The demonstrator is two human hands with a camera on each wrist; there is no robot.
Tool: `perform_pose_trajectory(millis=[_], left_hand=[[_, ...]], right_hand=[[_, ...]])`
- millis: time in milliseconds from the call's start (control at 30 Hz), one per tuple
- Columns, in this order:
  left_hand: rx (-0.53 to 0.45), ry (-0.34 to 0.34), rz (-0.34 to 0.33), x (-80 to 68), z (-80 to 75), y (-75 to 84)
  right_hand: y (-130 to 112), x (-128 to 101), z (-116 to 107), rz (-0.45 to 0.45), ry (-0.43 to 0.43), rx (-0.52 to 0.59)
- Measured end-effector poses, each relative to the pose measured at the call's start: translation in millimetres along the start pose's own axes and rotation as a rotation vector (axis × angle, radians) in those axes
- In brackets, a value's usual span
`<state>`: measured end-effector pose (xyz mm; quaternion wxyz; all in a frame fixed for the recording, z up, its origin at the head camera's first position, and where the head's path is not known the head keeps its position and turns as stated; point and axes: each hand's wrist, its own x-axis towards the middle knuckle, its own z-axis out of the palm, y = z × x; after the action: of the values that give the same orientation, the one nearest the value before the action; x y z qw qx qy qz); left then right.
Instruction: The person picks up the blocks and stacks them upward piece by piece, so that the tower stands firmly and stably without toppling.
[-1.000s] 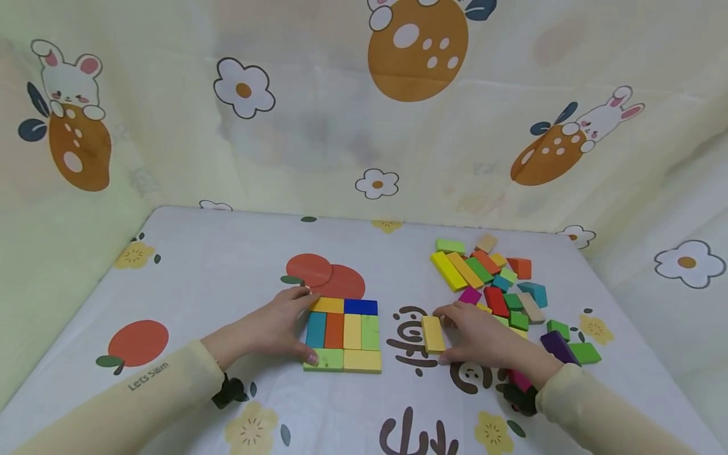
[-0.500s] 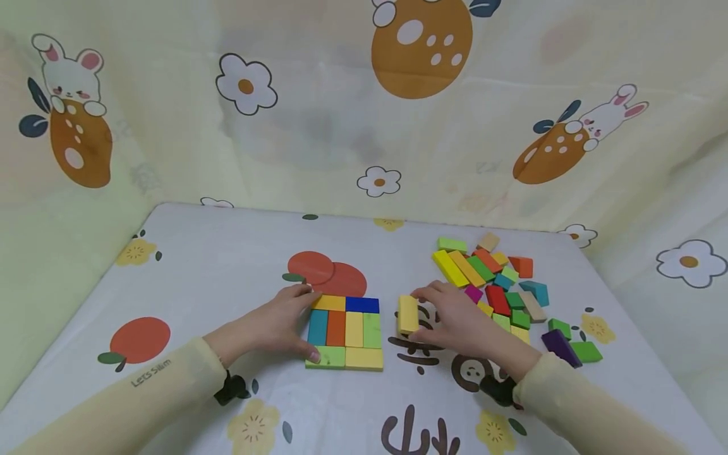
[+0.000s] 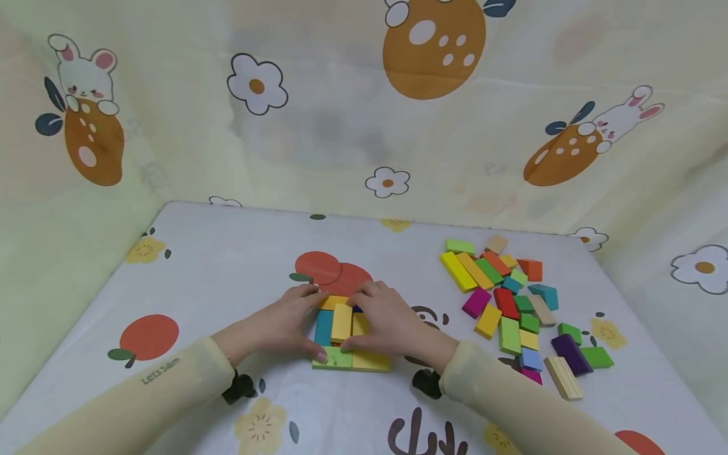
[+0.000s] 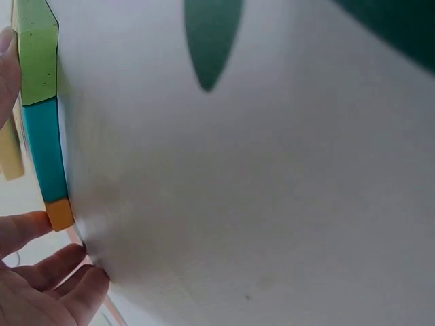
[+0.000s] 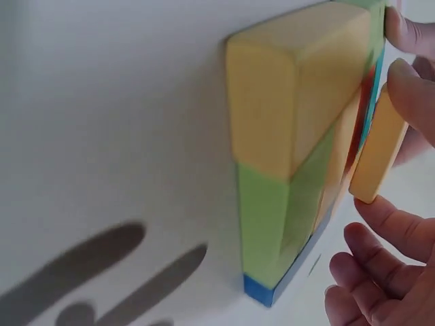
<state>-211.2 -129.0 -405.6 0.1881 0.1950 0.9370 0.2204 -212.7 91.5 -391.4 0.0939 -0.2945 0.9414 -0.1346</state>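
Cartoon-print cloth (image 3: 364, 126) is hanging behind a counter (image 3: 227, 253) covered in a sheet with fruit and flower prints.

Right hand (image 3: 385, 322) is pinching a yellow block (image 3: 341, 321) between thumb and fingers, its grip narrow around the piece. That block is hovering just over the flat slab (image 3: 352, 361) of joined blocks at the counter's middle; in the right wrist view it is standing slightly off the slab's top face, tilted, with fingertips (image 5: 408, 75) on either side of it.

Left hand (image 3: 284, 325) is resting against the slab's left edge, fingers fairly straight, thumb touching the light green block (image 3: 332, 359) at the near left corner. The left wrist view is showing that green block, a teal one (image 4: 44, 149) and an orange one (image 4: 60, 213) lined along the edge, with fingers beside them.

Further right, well apart from both hands, a loose pile (image 3: 512, 297) of coloured blocks is lying scattered, with a plain wooden block (image 3: 563, 378) at its near end.
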Motion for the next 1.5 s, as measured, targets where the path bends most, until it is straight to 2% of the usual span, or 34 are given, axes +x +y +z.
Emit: perform_pose_trajectory(millis=[167,533,700,800,967,1067,1300,1500], left_hand=[[0.007,0.005,-0.005,2.3,1.2,2.2],[0.012,0.005,0.0,2.8,2.3,1.8],[0.007,0.003,0.007,2.3,0.8,4.7],[0.003,0.003,0.008,2.7,1.1,4.3],[0.013,0.017,0.005,2.3,3.1,2.8],[0.018,0.02,-0.002,1.8,3.1,3.4],[0.007,0.016,0.001,0.7,2.7,3.0],[0.004,0.016,0.001,0.4,2.7,3.8]], right_hand=[[-5,4,4,-0.01,-0.003,-0.039],[-8,5,7,0.01,-0.011,-0.046],[-4,0,2,0.045,-0.033,-0.013],[2,-8,-5,0.081,-0.035,0.06],[27,-32,-19,0.069,0.0,0.233],[49,-50,-27,0.082,0.044,0.28],[108,-91,-40,0.192,0.143,0.188],[140,-113,-44,0.327,0.12,0.071]])
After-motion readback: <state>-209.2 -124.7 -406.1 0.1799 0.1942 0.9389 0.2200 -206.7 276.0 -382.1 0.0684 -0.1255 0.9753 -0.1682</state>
